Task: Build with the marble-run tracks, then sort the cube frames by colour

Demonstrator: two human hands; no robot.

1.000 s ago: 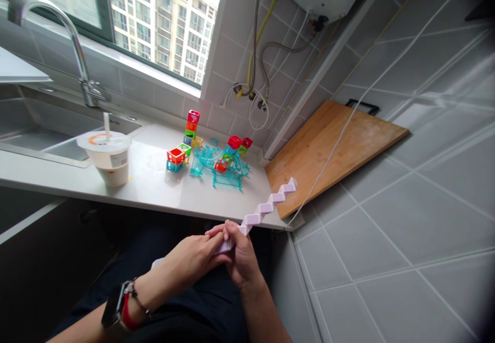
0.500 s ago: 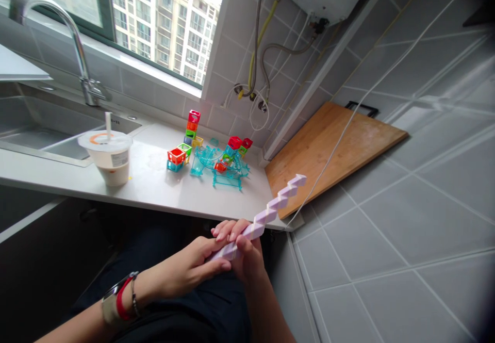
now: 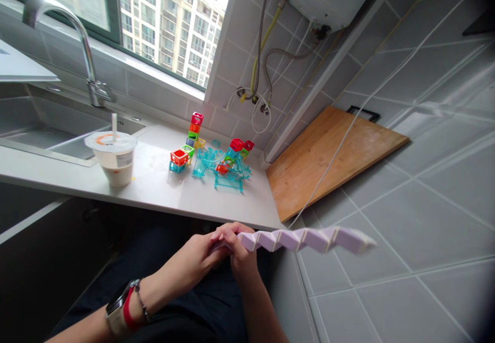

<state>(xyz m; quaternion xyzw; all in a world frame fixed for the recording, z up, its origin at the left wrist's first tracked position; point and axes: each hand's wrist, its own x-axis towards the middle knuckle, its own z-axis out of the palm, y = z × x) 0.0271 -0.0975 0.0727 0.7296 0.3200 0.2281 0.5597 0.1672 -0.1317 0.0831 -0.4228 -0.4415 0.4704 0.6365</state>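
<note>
Plainly, lilac zigzag stick [image 3: 290, 240], faceted, pale-seamed, tip blurred, extending toward 3 o'clock of the hands | left hand [image 3: 199, 252] and right hand [image 3: 242, 255] clasped together around its near end | white worktop [image 3: 193, 198] at 11 o'clock, bearing coloured blocks [image 3: 180, 157] | grey tiled wall [image 3: 406, 219] at 3 o'clock.

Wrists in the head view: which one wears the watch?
The left wrist: a watch and red band circle it, while the right wrist looks bare.
</note>
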